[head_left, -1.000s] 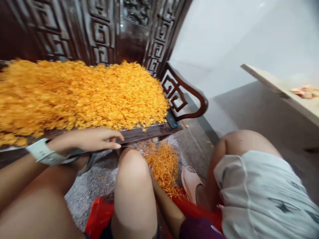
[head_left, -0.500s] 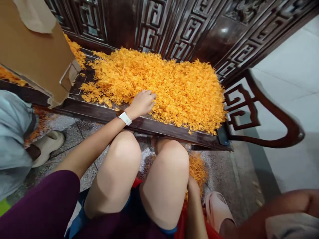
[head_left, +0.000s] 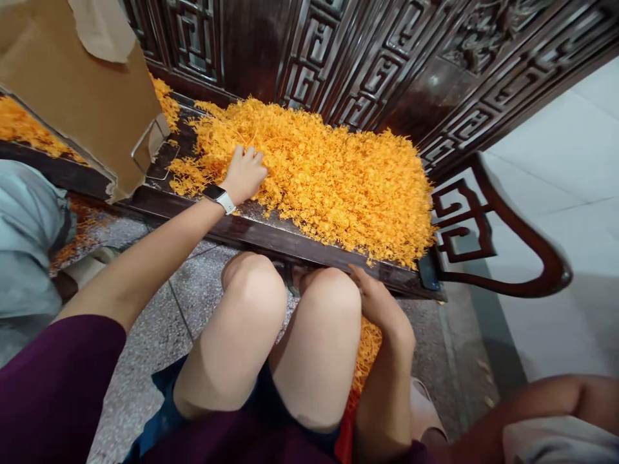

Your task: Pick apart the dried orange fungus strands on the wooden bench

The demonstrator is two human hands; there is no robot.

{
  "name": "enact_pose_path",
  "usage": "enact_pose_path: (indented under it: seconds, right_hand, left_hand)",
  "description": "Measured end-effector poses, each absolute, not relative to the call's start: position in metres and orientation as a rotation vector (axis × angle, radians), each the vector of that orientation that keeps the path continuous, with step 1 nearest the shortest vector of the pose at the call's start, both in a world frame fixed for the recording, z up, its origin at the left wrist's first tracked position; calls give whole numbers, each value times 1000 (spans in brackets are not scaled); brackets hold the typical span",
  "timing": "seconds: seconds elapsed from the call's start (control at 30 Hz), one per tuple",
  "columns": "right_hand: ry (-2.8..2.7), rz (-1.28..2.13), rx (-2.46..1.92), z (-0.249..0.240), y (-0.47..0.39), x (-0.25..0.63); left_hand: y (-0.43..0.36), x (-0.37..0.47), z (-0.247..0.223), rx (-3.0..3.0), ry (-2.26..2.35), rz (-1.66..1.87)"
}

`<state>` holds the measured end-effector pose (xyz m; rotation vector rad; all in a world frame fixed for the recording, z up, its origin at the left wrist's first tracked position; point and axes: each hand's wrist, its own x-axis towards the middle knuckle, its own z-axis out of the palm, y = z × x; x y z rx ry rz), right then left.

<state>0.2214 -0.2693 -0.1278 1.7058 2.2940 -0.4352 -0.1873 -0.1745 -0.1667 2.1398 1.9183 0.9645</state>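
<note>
A thick pile of orange, thread-like flowers [head_left: 338,180] covers the seat of a dark carved wooden bench [head_left: 275,235]. My left hand [head_left: 245,173], with a white-banded watch [head_left: 221,198] at the wrist, is at the front left of the pile. Its fingers curl down into the orange flowers, and the tips are hidden. My right hand [head_left: 380,298] hovers beside my right knee, just in front of the bench's edge. Its visible fingers are stretched out and apart, and nothing shows in them. Below it, more orange strands [head_left: 367,348] lie by a red container [head_left: 347,422], partly covered by my leg and arm.
A cardboard box [head_left: 91,96] stands on the bench at the left, with orange flowers behind it. The curved armrest [head_left: 546,258] bounds the right end. Another person's clothed leg [head_left: 29,238] is at the left; someone's bare leg [head_left: 541,412] is at the lower right.
My left hand has moved left and away from me along the pile. My right hand has risen from beside my thigh to the bench's front edge. The view has shifted slightly.
</note>
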Motion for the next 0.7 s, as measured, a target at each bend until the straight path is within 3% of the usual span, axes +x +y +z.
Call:
enact_pose_path:
  seconds: [0.23, 0.43, 0.7]
  right_hand:
    - [2875, -771, 1526, -83, -226, 149]
    - [3200, -1495, 1716, -78, -154, 67]
    - [3437, -1899, 1919, -75, -128, 72]
  left_hand:
    - [-135, -175, -106, 1850, 1646, 1422]
    - [-126, -111, -50, 1505, 1103, 1745]
    - [-130, -55, -6, 1187, 899, 1727]
